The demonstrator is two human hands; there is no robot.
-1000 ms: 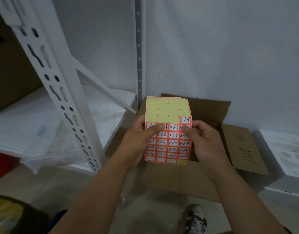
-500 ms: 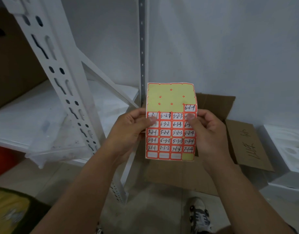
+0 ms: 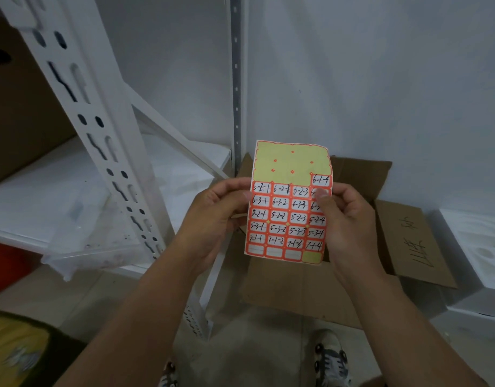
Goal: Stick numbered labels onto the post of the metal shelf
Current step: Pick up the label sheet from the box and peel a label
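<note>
Left hand [image 3: 212,219] pinching the left edge of a sheet of red-bordered white labels with handwritten numbers [image 3: 288,219], thumb on the front near the top written row. Right hand [image 3: 344,219] gripping the right edge, thumb pressed over the label just under the one marked 6-1-4 — possibly peeling it, too blurry to call. Sheet held upright in the centre of the frame; top rows already bare yellow backing, blank labels along the bottom. Just left of the sheet, slanting from upper left down to lower centre, the white perforated metal shelf post [image 3: 101,141], apart from both hands. White shelf board [image 3: 45,196] behind it at mid left. Open brown cardboard box [image 3: 408,238] behind the sheet on the floor, scribbled flap at right. Grey slotted upright [image 3: 236,79] against the wall at top centre. Sneaker [image 3: 331,358] at bottom.
</note>
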